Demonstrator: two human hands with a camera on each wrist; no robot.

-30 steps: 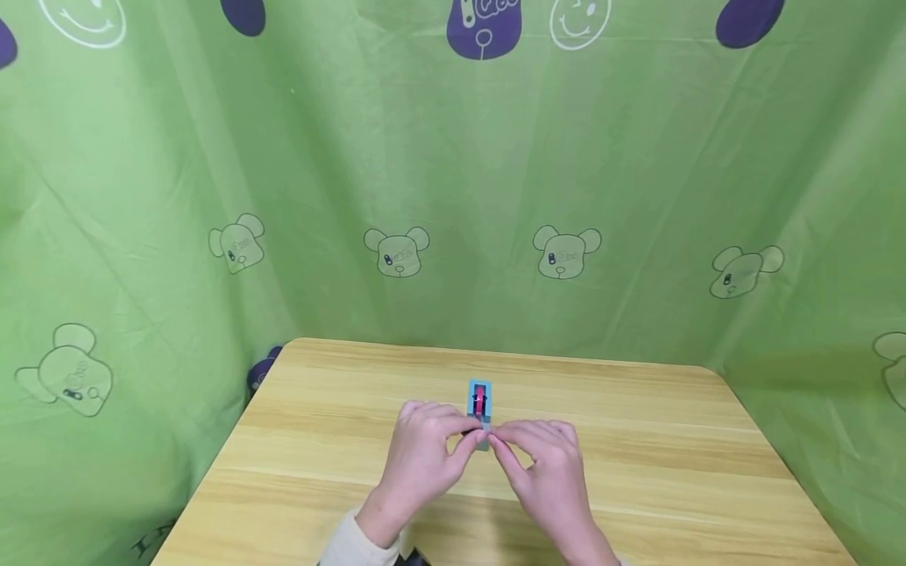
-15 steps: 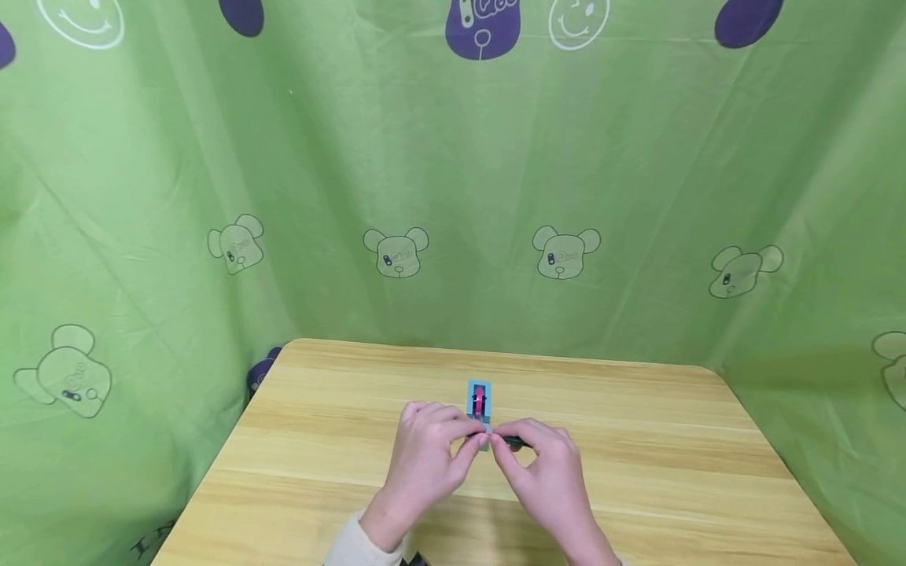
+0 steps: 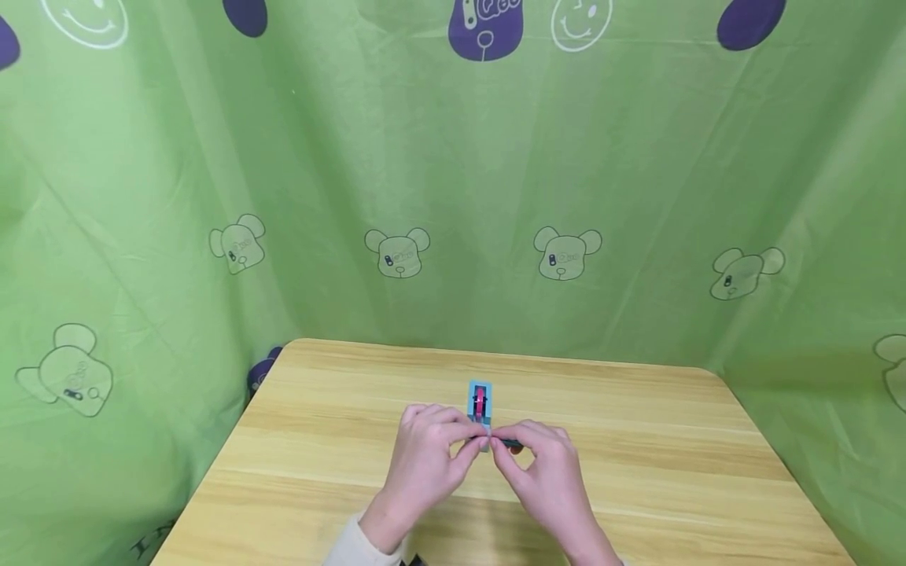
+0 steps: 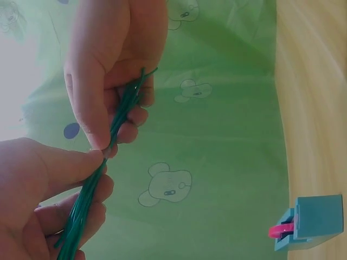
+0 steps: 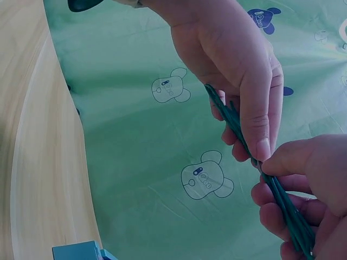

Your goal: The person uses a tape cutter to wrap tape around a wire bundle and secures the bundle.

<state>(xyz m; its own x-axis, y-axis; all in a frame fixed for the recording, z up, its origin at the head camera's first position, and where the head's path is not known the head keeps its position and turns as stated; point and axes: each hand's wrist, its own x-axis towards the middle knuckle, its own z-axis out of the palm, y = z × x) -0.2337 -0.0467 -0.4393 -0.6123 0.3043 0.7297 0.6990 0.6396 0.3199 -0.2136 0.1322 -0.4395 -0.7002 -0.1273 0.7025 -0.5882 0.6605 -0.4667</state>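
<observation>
A bundle of thin green strands [image 4: 87,200] spans both hands, raised in front of the body. My left hand [image 3: 428,452] pinches it near the middle between thumb and curled fingers. From the other side my right hand [image 3: 541,464] grips it the same way, and the thumb tips meet over the bundle. A small pale, clear strip [image 4: 105,154] shows at the fingertips there. In the right wrist view, one loose end of the strands [image 5: 217,97] sticks out beyond the left fingers.
A light blue tape dispenser [image 3: 480,385] with a pink roll core [image 3: 479,402] stands on the wooden table [image 3: 637,440], just beyond the hands. A green patterned curtain [image 3: 481,173] surrounds the table's back and sides.
A dark end of the bundle has come into sight beside the right fingers since a second ago. Both hands keep nearly the same place, fingertips together. The dispenser has not moved.
</observation>
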